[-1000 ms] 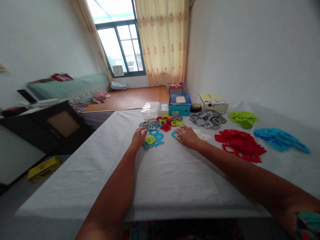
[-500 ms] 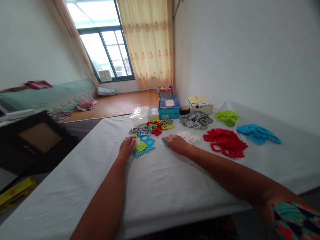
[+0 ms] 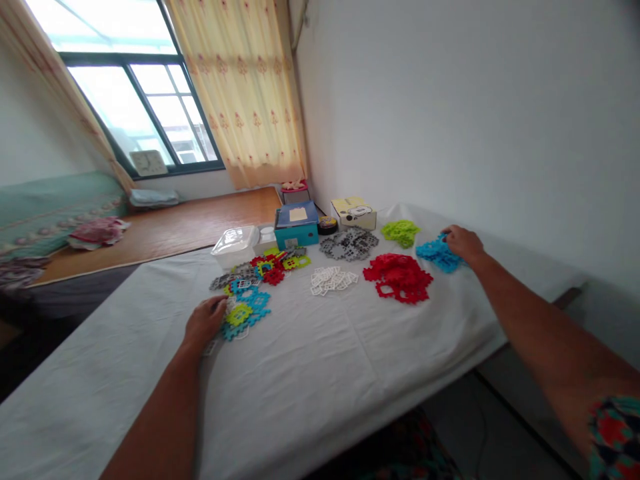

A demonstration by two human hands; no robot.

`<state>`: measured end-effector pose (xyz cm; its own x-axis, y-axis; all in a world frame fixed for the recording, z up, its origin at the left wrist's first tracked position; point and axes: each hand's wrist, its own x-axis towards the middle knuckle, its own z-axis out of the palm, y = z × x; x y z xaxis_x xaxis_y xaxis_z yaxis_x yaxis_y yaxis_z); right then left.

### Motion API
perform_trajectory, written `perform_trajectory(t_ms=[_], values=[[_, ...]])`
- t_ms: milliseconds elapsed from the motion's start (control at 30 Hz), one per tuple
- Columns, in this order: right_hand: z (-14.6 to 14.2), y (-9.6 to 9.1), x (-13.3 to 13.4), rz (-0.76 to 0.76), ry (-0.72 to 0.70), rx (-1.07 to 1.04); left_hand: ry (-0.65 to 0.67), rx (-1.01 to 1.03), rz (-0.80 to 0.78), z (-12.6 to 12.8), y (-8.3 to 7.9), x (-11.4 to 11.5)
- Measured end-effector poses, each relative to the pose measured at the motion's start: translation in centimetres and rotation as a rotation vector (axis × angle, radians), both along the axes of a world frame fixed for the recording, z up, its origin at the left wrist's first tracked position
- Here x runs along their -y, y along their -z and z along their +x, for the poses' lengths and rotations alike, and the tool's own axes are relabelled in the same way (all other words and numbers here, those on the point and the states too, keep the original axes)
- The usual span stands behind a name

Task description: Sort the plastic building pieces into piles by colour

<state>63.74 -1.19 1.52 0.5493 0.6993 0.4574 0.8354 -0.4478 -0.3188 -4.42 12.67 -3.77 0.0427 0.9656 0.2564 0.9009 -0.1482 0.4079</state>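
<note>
Head view: blue pile (image 3: 434,252) at right of table (image 3: 300,380), right of red pile (image 3: 399,277) and slightly farther. Lies just left of right hand (image 3: 465,244), touching it; long axis roughly left-right. Left hand (image 3: 204,323) well apart, at left edge of mixed pile (image 3: 239,315). Both hands curled; whether either pinches piece, cannot tell.

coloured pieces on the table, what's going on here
A person's right hand is at the blue pile, while the left hand is at the edge of a mixed heap. Red, white, grey and green piles lie between the hands. Whether either hand grips a piece is unclear.
</note>
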Motion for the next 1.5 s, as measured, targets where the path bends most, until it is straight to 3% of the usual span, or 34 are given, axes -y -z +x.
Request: perform_trajectory(t_ms=[100,167,267,333,467,600,700,800,900,1033,1200,1333,1500], values=[[2.5,1.5,2.0,-0.114,0.022,-0.072,-0.016,0.056,-0.018,0.0,-0.4,0.2],[2.4,2.0,2.6,-0.084,0.021,-0.06,-0.032,0.141,-0.033,0.2,-1.0,0.7],[0.5,1.9,2.1,0.072,0.005,0.033,-0.028,0.323,-0.097,0.5,-2.5,1.8],[-1.9,1.4,0.8,0.143,-0.103,0.09,0.007,0.395,-0.204,0.7,-3.4,2.3],[-10.5,0.3,-2.3,0.188,-0.469,0.137,0.151,0.409,-0.322,0.6,-4.2,2.3],[-22.5,0.0,-3.5,0.099,-0.918,0.125,0.337,0.274,-0.172,0.1,-3.0,2.0],[-30.7,0.5,-3.9,-0.015,-1.189,0.158,0.407,0.259,-0.093,-0.5,-1.4,1.8],[-36.8,1.3,-5.4,-0.134,-1.312,0.221,0.388,0.314,-0.072,-1.2,0.1,1.6],[-40.6,2.5,-7.9,-0.217,-1.273,0.253,0.33,0.39,-0.046,-1.8,0.7,1.4],[-42.9,4.1,-10.8,-0.298,-1.136,0.23,0.238,0.515,-0.038,-2.2,0.5,1.5],[-43.4,4.8,-11.3,-0.271,-1.192,0.251,0.086,0.628,0.037,-2.5,0.4,1.3],[-43.1,4.3,-11.3,-0.231,-1.135,0.034,-0.02,0.519,0.06,-2.7,0.7,1.1],[-42.1,3.2,-10.9,-0.179,-1.22,-0.167,0.05,0.323,0.054,-2.6,0.8,1.3]])
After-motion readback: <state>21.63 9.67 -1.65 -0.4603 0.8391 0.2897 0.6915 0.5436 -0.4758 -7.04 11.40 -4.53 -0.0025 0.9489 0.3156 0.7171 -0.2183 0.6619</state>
